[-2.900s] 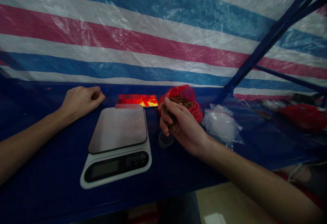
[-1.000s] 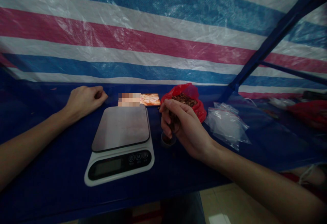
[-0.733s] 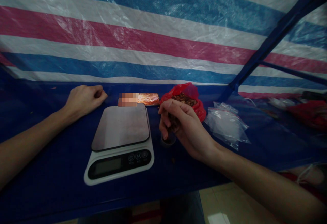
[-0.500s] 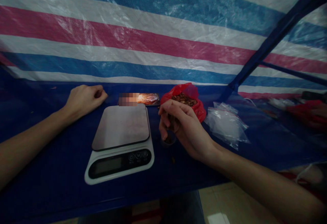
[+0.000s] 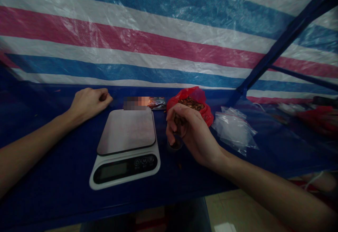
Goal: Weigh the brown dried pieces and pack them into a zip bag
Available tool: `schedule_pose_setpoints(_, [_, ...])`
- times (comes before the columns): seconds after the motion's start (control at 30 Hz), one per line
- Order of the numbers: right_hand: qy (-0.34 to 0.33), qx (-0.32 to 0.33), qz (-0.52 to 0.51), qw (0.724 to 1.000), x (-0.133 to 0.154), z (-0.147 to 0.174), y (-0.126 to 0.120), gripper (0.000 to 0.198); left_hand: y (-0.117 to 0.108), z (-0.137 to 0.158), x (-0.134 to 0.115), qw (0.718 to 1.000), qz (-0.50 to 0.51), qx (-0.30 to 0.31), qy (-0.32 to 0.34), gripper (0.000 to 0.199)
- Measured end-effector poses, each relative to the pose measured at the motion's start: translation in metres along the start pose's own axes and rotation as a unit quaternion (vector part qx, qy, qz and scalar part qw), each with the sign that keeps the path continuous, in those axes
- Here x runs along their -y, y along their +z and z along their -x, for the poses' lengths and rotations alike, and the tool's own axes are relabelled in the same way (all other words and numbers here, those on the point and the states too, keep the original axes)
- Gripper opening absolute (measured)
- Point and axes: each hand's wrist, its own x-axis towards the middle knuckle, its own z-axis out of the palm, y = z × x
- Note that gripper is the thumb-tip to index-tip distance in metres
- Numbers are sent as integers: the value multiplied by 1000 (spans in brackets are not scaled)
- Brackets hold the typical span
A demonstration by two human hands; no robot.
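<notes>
Evidently, the brown pieces (image 5: 180, 122) are sitting inside the curled fingers of the right hand (image 5: 196, 133), which is holding them in a loose, cupped grip. Just below its lower fingertips, a small cup (image 5: 174, 147) is standing on the blue table (image 5: 60, 179); whether the fingers are touching its rim, and how full it is, I cannot tell. Feeding pieces cleanly into so narrow a mouth probably means keeping the fingertips low and directly over it, and loosening the grip a little at a time. One stray piece (image 5: 180, 166) is lying below the cup, on the person's side of the hand, so a tighter channel between fingers and thumb would likely be helping. Just beyond the right hand, a red bag (image 5: 208, 115) is gaping open, showing more of the same pieces; leaving it undisturbed seems wise. To its right, clear zip bags (image 5: 235, 129) are lying in a pile. To its left, a scale (image 5: 126, 131) is standing well clear of the cup. Farther left, the left hand (image 5: 88, 101) is resting curled, showing nothing in its grasp; it could be steadying the cup.
</notes>
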Motion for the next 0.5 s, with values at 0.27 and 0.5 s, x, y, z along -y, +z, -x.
schedule_pose_setpoints(0.27, [-1, -12, -15, 1000, -4, -1, 0, 32, 2, 0, 1, 1000, 0, -1, 1, 38])
schedule_pose_setpoints(0.5, [13, -12, -4, 1000, -2, 0, 1, 39, 2, 0, 1, 1000, 5, -3, 5, 40])
